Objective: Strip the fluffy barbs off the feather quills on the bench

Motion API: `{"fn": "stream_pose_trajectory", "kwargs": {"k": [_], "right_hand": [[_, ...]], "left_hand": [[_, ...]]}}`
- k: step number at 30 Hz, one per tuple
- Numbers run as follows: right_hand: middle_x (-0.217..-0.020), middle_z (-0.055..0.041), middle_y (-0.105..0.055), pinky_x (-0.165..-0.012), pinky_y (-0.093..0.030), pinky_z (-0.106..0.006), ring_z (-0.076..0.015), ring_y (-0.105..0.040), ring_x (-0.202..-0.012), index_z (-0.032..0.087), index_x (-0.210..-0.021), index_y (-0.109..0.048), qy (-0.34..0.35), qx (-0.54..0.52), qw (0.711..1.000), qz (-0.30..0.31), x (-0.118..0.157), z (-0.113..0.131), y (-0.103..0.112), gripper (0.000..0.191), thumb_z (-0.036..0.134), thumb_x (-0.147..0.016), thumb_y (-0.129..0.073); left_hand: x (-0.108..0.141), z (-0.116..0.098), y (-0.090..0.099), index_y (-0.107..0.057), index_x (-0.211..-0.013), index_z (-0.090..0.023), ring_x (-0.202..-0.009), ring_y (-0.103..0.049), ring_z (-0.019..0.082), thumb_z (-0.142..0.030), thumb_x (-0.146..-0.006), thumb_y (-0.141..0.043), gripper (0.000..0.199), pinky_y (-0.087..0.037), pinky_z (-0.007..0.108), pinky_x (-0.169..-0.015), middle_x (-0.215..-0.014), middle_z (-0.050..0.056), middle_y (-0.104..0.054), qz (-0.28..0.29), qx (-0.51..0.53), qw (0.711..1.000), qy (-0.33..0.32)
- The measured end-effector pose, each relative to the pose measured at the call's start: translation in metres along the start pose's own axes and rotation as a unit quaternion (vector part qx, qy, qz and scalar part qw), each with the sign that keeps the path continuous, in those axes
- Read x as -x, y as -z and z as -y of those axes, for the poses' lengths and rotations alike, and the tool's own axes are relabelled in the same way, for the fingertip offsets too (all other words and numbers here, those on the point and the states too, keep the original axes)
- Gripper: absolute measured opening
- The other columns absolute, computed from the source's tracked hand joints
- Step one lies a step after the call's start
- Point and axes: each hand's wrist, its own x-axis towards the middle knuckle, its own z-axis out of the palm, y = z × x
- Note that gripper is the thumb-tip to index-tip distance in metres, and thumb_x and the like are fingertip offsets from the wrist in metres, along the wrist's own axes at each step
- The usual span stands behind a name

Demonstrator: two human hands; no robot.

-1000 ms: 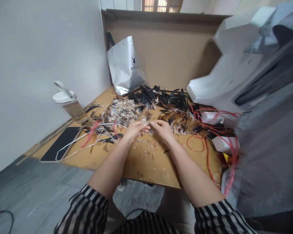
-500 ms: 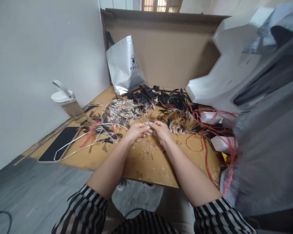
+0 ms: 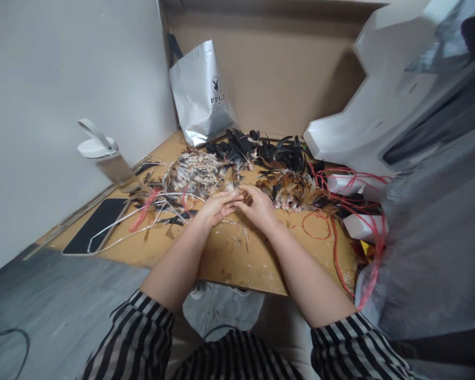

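While hands (image 3: 217, 208) (image 3: 260, 210) work feathers (image 3: 231, 184), PPGZ bag (image 3: 196, 95), rabbit logo (image 3: 216, 85)

Black-and-grey striped top (image 3: 237, 359) worn; loose mid-length sleeves (image 3: 136, 338) match its stripes; left hand (image 3: 215, 209) and right hand (image 3: 260, 209) are bare.

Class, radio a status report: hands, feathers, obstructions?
Left hand holds feather tuft. Right hand alongside, grip unclear. Red string to the right, apart from both hands.
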Motion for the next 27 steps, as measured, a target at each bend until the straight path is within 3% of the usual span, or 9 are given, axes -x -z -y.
{"fn": "stream_pose_trajectory", "kwargs": {"k": [2, 8, 13, 22, 24, 27], "right_hand": [[-0.099, -0.0065, -0.06, -0.075, -0.041, -0.03, -0.019, -0.055, -0.084, 0.022, -0.106, -0.056, 0.021, 0.053, 0.998, 0.003, 0.001, 0.001, 0.0, 0.036, 0.025, -0.07, -0.058], [-0.089, -0.0057, -0.063, -0.07, -0.041, -0.028, -0.0181, -0.057, -0.08, 0.02, -0.102, -0.057, 0.033, 0.129, 0.991, 0.002, 0.001, 0.0, 0.0, 0.028, 0.03, -0.076, -0.052], [-0.102, -0.0075, -0.061, -0.078, -0.041, -0.03, -0.02, -0.056, -0.09, 0.019, -0.11, -0.053, 0.082, 0.171, 0.982, 0.024, 0.001, 0.003, 0.003, 0.036, 0.029, -0.076, -0.053], [-0.087, -0.0047, -0.063, -0.066, -0.039, -0.025, -0.0163, -0.056, -0.075, 0.019, -0.102, -0.057, 0.0, 0.161, 0.987, 0.015, 0.0, 0.005, 0.006, 0.031, 0.03, -0.074, -0.054], [-0.075, -0.0024, -0.063, -0.06, -0.037, -0.023, -0.0142, -0.054, -0.067, 0.019, -0.087, -0.062, -0.037, 0.157, 0.985, 0.062, -0.001, 0.001, 0.013, 0.021, 0.031, -0.071, -0.055], [-0.058, 0.0005, -0.059, -0.052, -0.032, -0.021, -0.0108, -0.049, -0.054, 0.017, -0.064, -0.062, -0.095, 0.132, 0.963, 0.216, -0.003, -0.007, 0.023, 0.016, 0.032, -0.067, -0.057]], "left_hand": [[0.0, 0.001, 0.0, -0.063, -0.083, -0.01, -0.072, -0.062, 0.012, -0.017, -0.068, -0.065, 0.017, -0.048, 0.025, -0.07, -0.084, 0.01, -0.067, 0.011, -0.005, 1.0, 0.013], [0.004, -0.002, -0.004, -0.063, -0.083, -0.01, -0.074, -0.062, 0.013, -0.017, -0.067, -0.065, 0.017, -0.047, 0.028, -0.075, -0.086, 0.011, -0.067, 0.011, -0.011, 0.999, 0.041], [0.005, -0.003, -0.005, -0.063, -0.082, -0.011, -0.074, -0.062, 0.013, -0.013, -0.069, -0.063, 0.014, -0.046, 0.029, -0.077, -0.082, 0.008, -0.067, -0.001, 0.022, 0.999, 0.035], [0.005, -0.005, -0.005, -0.062, -0.079, -0.009, -0.073, -0.063, 0.013, -0.011, -0.069, -0.062, 0.01, -0.048, 0.025, -0.07, -0.083, 0.01, -0.067, -0.009, 0.015, 1.0, 0.022], [0.005, -0.008, -0.004, -0.062, -0.08, -0.009, -0.076, -0.063, 0.014, -0.01, -0.07, -0.061, 0.01, -0.048, 0.023, -0.067, -0.085, 0.011, -0.067, -0.027, 0.026, 0.999, 0.003], [0.005, -0.012, -0.003, -0.062, -0.08, -0.009, -0.077, -0.063, 0.014, -0.011, -0.071, -0.059, 0.01, -0.048, 0.021, -0.064, -0.087, 0.011, -0.067, -0.054, 0.032, 0.998, -0.021]]}}
